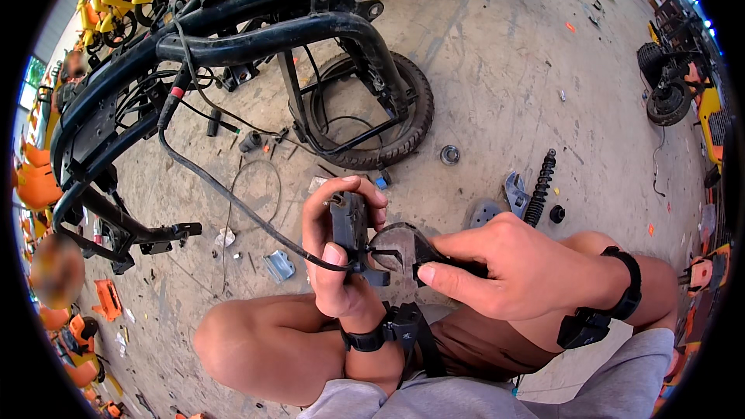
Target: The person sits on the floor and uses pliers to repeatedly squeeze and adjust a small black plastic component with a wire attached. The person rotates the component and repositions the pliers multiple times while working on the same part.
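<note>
My left hand is closed around a black block-shaped part, with the thumb pressed against its lower side. A black cable runs from the motorbike frame to the bottom of this part. My right hand pinches a dark part with a rounded grey-black face between thumb and fingers, close to the block's right side. A thin dark piece spans the small space between the two; I cannot tell whether they touch. My palm and fingers hide the rest of the right-hand part.
A tyre lies under the frame's far end. Right of centre on the concrete are an adjustable wrench, a shock absorber, a metal ring and a grey perforated shoe. Yellow bikes line the left side.
</note>
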`<state>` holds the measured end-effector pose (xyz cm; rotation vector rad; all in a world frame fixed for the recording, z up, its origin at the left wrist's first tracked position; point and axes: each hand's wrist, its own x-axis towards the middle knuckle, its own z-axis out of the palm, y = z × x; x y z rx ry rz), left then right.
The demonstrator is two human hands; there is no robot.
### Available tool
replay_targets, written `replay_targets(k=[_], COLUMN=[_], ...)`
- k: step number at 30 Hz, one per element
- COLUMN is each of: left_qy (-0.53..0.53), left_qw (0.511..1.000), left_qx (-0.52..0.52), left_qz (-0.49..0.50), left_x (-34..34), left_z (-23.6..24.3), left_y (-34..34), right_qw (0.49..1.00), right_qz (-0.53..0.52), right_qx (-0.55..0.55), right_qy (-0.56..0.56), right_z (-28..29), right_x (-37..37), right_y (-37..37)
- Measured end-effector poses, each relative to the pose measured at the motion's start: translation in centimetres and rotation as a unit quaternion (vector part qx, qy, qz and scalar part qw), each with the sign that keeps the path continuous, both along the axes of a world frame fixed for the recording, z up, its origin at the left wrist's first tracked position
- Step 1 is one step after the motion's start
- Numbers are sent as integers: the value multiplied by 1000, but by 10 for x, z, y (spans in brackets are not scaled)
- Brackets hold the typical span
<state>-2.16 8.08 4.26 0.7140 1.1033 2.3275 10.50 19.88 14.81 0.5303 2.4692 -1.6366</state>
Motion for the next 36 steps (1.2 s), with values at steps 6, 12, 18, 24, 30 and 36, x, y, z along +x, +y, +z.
replay_targets(k=[6,12,18,24,30,36], left_qy=[10,11,7,15,-5,2], left_qw=[1000,1000,1000,1000,1000,1000], left_qx=[-6,-1,-10,-8,-4,-5], left_qz=[-9,-5,4,-1,-2,-7], left_x=[-1,-1,2,0,3,0], left_z=[0,-1,1,0,3,0], left_y=[0,1,3,2,1,2], right_qw=[1000,999,999,999,997,997], right_qz=[8,15,11,1,14,-9], right_qx=[-1,28,41,49,71,77], right_qy=[-7,23,19,19,13,8], right_z=[1,-6,-8,-1,-1,0], right_x=[-1,3,5,1,1,1], right_y=[0,0,-1,-3,-2,-8])
